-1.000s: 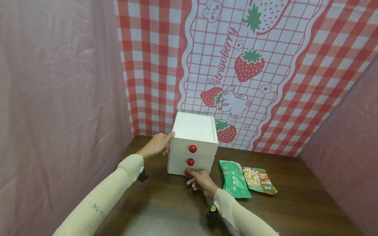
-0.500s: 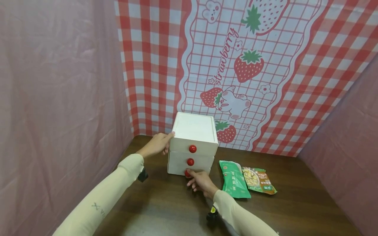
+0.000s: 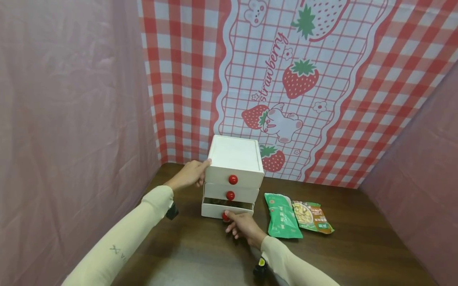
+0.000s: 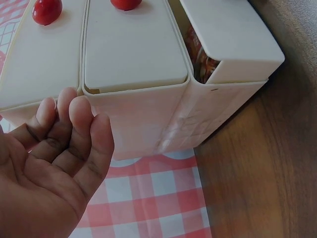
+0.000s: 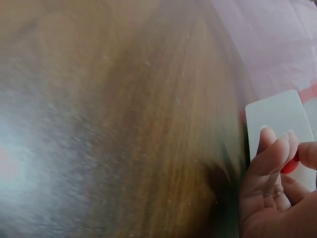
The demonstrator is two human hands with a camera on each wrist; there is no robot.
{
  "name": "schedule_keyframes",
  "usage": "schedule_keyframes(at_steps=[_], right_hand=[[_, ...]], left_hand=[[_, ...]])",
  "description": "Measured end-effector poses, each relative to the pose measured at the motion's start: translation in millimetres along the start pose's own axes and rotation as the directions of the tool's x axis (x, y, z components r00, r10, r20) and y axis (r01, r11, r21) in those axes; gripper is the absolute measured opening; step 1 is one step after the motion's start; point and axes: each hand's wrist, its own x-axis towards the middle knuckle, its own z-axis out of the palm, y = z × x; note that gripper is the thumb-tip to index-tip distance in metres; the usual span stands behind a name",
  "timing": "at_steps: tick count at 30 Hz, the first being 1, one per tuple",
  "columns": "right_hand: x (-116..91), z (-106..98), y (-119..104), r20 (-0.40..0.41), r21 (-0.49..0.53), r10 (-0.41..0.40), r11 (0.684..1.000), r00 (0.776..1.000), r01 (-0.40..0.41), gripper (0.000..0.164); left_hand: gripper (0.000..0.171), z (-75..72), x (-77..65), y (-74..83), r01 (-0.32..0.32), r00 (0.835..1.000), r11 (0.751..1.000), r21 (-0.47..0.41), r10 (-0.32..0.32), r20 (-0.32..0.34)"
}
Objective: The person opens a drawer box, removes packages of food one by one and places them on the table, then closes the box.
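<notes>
A white three-drawer storage box with round red knobs stands on the table. My right hand pinches the red knob of the bottom drawer, which is pulled partly out. Through the drawer's gap in the left wrist view shows something reddish-brown and shiny, its kind unclear. My left hand touches the box's left side near the top front corner. Its fingers are loosely bent against the side in the left wrist view, and the thumb is out of sight there. The top and middle drawers are closed.
Right of the box lie a green food packet and a brown-and-green food packet with a bowl pictured on it. Behind the wooden table hangs a red checked strawberry cloth. Pink cloth hangs at both sides.
The bottom drawer has come out a little toward me, drawn by my right hand on its knob, and a dark gap now shows above it. My left hand has stayed on the box.
</notes>
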Motion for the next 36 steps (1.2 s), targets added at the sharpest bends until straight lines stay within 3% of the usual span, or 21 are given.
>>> schedule_keyframes(at_steps=[36], right_hand=[[-36, 10, 9, 0.032, 0.007, 0.039, 0.999, 0.999, -0.039, 0.058]], left_hand=[[0.078, 2.1, -1.8, 1.1, 0.007, 1.0, 1.0, -0.008, -0.007, -0.021]])
